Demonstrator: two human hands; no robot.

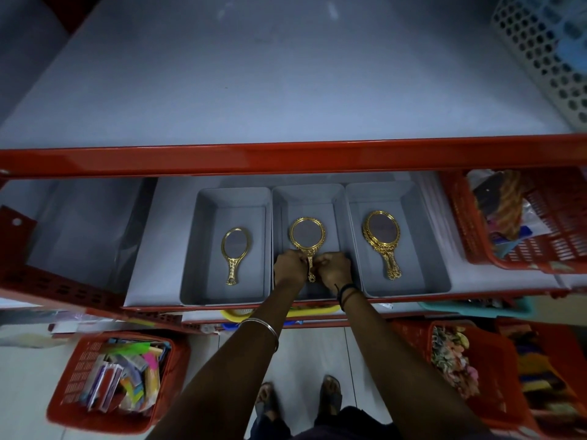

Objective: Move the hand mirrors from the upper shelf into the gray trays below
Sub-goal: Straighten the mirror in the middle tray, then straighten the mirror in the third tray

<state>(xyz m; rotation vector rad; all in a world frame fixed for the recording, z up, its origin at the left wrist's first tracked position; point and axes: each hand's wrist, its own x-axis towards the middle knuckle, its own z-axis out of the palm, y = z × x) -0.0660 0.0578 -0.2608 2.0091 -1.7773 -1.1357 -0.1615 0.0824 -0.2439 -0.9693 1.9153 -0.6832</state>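
Observation:
Three gray trays stand side by side on the lower shelf. The left tray (203, 281) holds one small gold hand mirror (235, 246). In the right tray (422, 274) lies a stack of larger gold mirrors (382, 235). A round gold mirror (307, 234) lies in the middle tray (282, 211), head away from me. My left hand (289, 267) and my right hand (334, 270) pinch its handle from either side. The upper shelf (270, 90) shows no mirrors.
The upper shelf's red front rail (286, 158) runs across above the trays. A white perforated basket (546, 52) sits at the upper right. Red baskets of goods stand at the right (540, 255), lower left (79, 404) and lower right (508, 392). My feet are on the tiled floor.

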